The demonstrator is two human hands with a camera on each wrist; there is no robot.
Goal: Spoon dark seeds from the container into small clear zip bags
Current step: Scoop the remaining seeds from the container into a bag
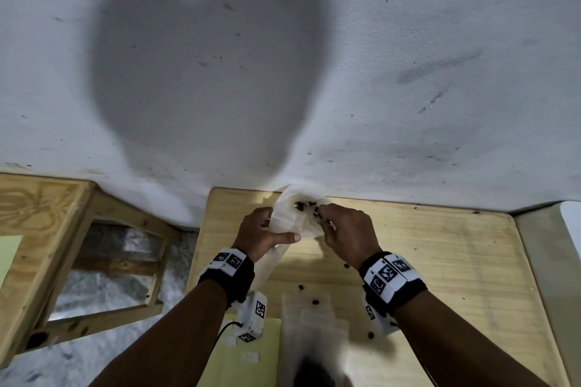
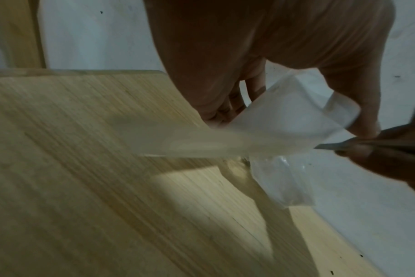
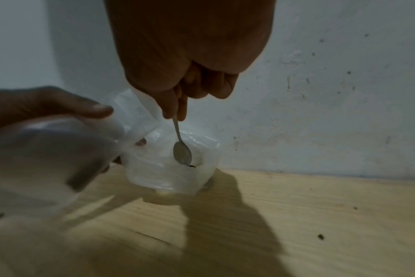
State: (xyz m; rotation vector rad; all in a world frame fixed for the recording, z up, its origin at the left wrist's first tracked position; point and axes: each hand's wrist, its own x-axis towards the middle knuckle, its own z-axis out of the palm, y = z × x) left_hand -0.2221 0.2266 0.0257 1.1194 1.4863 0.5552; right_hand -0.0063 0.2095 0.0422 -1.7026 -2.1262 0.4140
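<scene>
A large soft shadow is being cast on the white wall [image 1: 201, 66] in the head view. Both wrist views are being rendered dim and grainy, with motion blur smearing the clear bag [image 3: 47, 155]; edges are being bent by wide-angle distortion.

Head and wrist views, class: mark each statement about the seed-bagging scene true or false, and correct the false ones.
1. The right hand pinches a metal spoon by its handle. True.
2. The spoon's bowl is inside the open clear bag. True.
3. The left hand lies flat on the wooden table. False: it grips the bag, holding its mouth open.
4. No seeds have spilled. False: loose dark seeds lie on the table.
5. The bag is zipped shut. False: its mouth is open around the spoon.
</scene>
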